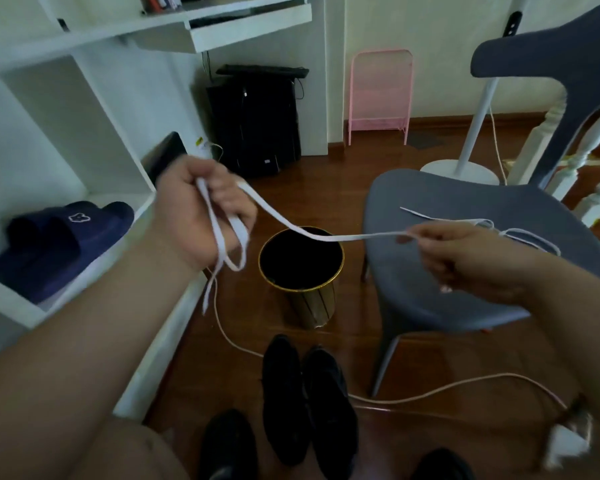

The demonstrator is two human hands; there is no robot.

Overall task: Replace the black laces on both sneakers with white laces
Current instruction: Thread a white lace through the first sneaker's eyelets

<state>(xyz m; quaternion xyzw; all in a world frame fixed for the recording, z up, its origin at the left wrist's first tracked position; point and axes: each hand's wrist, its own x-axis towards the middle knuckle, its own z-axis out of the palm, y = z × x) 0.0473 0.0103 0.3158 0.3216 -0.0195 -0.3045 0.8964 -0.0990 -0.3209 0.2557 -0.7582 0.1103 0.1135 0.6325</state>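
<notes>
My left hand (201,213) grips a folded bundle of a white lace (312,234), with loops and one end dangling below the wrist. The lace stretches rightward to my right hand (465,258), which pinches it between thumb and fingertips above the chair seat. A second white lace (520,233) lies on the grey chair seat (430,285) behind my right hand. Two black sneakers (305,403) stand side by side on the wooden floor below, toes pointing away from me. Whether they carry laces is too dark to tell.
A black and gold bin (302,271) stands on the floor under the stretched lace. White shelving (84,140) with navy slippers (59,240) is at left. A pale cable (430,393) crosses the floor to a white plug (565,441). Dark shoes (227,445) show at the bottom edge.
</notes>
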